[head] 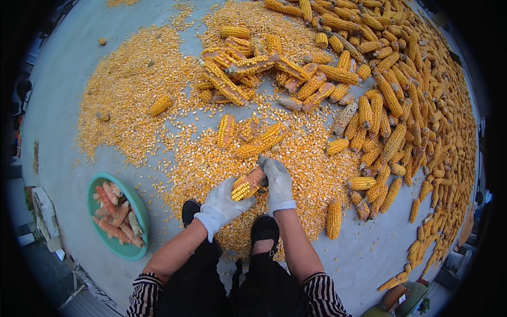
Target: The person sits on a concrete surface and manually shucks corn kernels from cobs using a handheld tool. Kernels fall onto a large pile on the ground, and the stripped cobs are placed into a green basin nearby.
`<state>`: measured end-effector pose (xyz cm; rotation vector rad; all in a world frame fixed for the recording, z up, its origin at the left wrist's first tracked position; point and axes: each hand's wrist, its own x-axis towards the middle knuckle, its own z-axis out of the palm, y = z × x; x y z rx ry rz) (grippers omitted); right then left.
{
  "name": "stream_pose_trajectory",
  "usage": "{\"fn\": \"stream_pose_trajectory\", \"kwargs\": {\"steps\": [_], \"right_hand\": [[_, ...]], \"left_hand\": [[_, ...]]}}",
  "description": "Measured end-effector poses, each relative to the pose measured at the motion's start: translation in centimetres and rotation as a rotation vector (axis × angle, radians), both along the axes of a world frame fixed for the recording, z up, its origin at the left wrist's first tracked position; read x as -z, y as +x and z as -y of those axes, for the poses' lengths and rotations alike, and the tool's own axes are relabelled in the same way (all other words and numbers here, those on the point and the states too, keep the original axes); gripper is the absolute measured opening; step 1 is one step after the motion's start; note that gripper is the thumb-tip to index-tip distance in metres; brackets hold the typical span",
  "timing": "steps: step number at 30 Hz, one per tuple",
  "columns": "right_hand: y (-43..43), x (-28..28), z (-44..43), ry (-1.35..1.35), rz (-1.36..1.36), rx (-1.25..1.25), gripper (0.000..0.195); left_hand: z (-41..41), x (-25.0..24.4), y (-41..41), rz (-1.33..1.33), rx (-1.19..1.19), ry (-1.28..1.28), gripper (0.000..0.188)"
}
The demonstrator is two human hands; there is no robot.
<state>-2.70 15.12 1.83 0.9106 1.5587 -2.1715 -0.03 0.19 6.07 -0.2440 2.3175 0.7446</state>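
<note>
Both hands wear pale work gloves and meet at a partly shelled corn cob in the middle of the view. My left hand is closed round its lower left end, where yellow kernels still sit in rows. At the other end, my right hand grips the cob, its bare pinkish core showing between the hands. Just beyond the fingers, a yellow corn cob lies on loose corn kernels, with shorter cob pieces beside it. The kernels also spread beneath both hands and around the black shoes.
A green plastic basin with several stripped cobs stands at the left. One large heap of corn cobs fills the right side. Several partly shelled cobs are piled ahead. More loose kernels cover the grey floor at the upper left.
</note>
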Motion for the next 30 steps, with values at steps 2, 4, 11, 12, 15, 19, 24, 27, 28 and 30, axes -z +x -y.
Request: {"fn": "stream_pose_trajectory", "kwargs": {"steps": [2, 4, 11, 12, 15, 19, 24, 27, 28, 30], "right_hand": [[0.1, 1.3, 0.5, -0.052, -0.051, 0.049, 0.031], [0.4, 2.3, 3.4, -0.095, -0.107, 0.202, 0.036], [1.1, 0.4, 3.1, -0.025, -0.208, -0.001, 0.034], [1.1, 0.4, 3.1, -0.062, -0.222, -0.032, 0.035], [1.2, 0.9, 2.3, -0.122, -0.294, -0.073, 0.037], [1.4, 2.0, 1.3, -0.177, -0.247, -0.01, 0.034], [1.9, 1.0, 1.5, -0.278, -0.058, 0.148, 0.035], [2.2, 0.9, 3.8, -0.192, -0.053, 0.193, 0.028], [2.1, 0.8, 4.5, -0.127, -0.05, 0.199, 0.027], [1.6, 0.8, 5.0, -0.068, -0.076, 0.2, 0.025]], "left_hand": [[-0.8, 0.2, 0.3, 0.027, -0.032, 0.035, 0.082], [-1.4, 0.7, 0.8, 0.065, -0.04, 0.087, 0.073], [0.9, 1.0, 3.6, 0.318, -0.211, 0.909, 0.012], [1.2, 0.7, 3.6, 0.38, -0.215, 0.967, 0.013], [1.6, -0.5, 3.4, 0.595, -0.339, 1.07, 0.022], [1.8, 0.8, 3.3, 0.246, 0.038, 1.093, 0.024], [0.4, 1.3, 2.5, 0.306, -0.089, 0.56, 0.054], [0.9, 4.8, 4.1, -0.03, 0.033, 0.265, 0.075], [0.7, 4.8, 4.4, -0.044, -0.001, 0.224, 0.077], [0.4, 3.9, 4.4, -0.092, -0.04, 0.158, 0.077]]}}
